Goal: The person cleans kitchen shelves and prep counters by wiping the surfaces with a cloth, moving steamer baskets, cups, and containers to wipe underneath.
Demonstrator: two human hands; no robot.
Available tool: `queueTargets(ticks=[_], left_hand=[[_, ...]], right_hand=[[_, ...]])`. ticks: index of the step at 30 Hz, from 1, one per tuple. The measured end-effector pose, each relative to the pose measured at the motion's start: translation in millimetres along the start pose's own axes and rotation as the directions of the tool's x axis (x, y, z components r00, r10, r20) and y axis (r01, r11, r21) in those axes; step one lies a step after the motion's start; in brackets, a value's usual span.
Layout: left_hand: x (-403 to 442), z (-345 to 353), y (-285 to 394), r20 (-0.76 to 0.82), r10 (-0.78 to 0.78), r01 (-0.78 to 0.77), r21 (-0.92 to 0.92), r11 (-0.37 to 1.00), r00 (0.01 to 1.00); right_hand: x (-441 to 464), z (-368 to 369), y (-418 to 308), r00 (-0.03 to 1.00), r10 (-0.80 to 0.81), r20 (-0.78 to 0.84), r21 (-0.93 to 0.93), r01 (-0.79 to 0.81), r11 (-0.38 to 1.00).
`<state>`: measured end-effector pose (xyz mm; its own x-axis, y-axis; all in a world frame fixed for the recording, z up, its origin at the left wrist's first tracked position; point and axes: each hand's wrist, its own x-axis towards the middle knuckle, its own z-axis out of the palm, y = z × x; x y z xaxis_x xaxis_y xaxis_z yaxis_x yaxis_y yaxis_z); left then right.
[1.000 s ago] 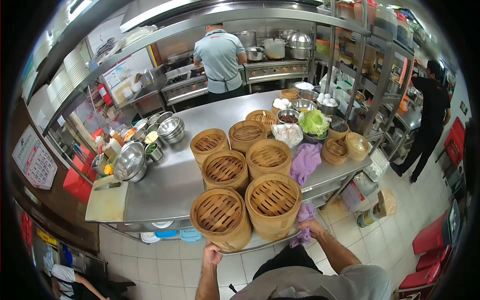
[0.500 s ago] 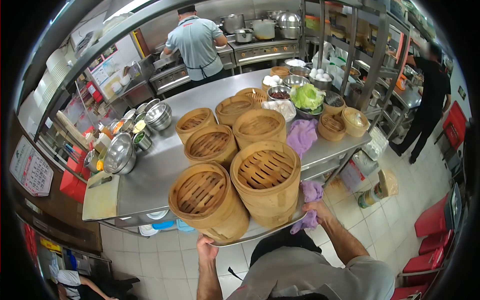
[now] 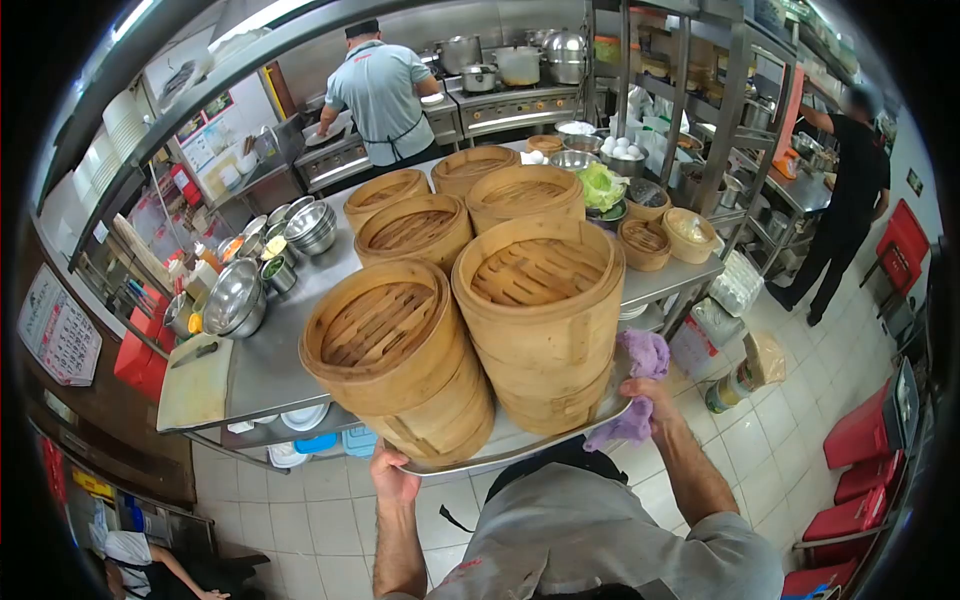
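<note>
Well, in the head view the person's left hand [image 3: 396,474] is clasped around the near left corner of a metal tray [image 3: 508,449]. The right hand [image 3: 650,398] grips the tray's right end, a purple cloth [image 3: 645,352] bunched about it. Two tall bamboo steamer stacks [image 3: 430,415] stand side by side on the tray, at the steel counter's [image 3: 285,345] near edge; more steamers [image 3: 413,232] crowd just behind.

Bamboo steamers [image 3: 540,345] on metal tray [image 3: 512,447]
</note>
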<state>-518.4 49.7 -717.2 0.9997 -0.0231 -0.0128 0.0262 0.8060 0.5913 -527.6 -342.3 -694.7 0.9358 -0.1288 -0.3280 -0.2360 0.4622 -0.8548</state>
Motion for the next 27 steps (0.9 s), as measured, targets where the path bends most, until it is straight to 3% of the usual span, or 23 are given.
queueTargets(ticks=[8,11,13,15,16,18,20,25,27], left_hand=[[-0.9,98.5,35.6,0.154,-0.048,0.047,0.013,0.999,0.987],[5.7,133.3,45.3,0.165,-0.077,0.079,-0.007,0.997,0.983],[15.6,148.3,49.3,0.233,-0.086,0.090,-0.004,0.996,0.969],[23.2,180.7,56.3,0.229,-0.080,0.091,-0.035,0.995,0.970],[26.9,197.2,59.5,0.230,-0.086,0.096,-0.034,0.995,0.969],[34.6,229.1,67.2,0.351,-0.111,0.159,-0.111,0.981,0.930],[43.8,258.0,72.1,0.381,-0.109,0.161,-0.108,0.981,0.918],[77.3,325.8,86.9,0.545,-0.105,0.223,-0.155,0.962,0.832],[90.5,356.2,91.5,0.699,-0.095,0.275,-0.149,0.950,0.709]], right_hand=[[-53.4,3.6,-83.9,0.992,-0.127,-0.003,0.164,0.126,0.978],[-90.1,30.6,-130.7,0.968,-0.223,-0.118,0.126,0.237,0.963],[-95.3,23.3,-149.2,0.967,-0.228,-0.112,0.131,0.242,0.961],[-100.8,23.6,-173.6,0.910,-0.388,-0.148,0.067,0.401,0.914],[-105.2,25.7,-186.9,0.909,-0.388,-0.154,0.066,0.401,0.914],[-106.7,31.9,-213.4,0.803,-0.558,-0.209,0.036,0.576,0.816],[-97.8,14.4,-242.7,0.730,-0.672,-0.122,0.042,0.681,0.732],[-76.1,-24.0,-336.0,0.667,-0.744,0.036,0.105,0.738,0.666],[-87.2,-15.3,-371.2,0.675,-0.737,0.031,0.036,0.736,0.676]])
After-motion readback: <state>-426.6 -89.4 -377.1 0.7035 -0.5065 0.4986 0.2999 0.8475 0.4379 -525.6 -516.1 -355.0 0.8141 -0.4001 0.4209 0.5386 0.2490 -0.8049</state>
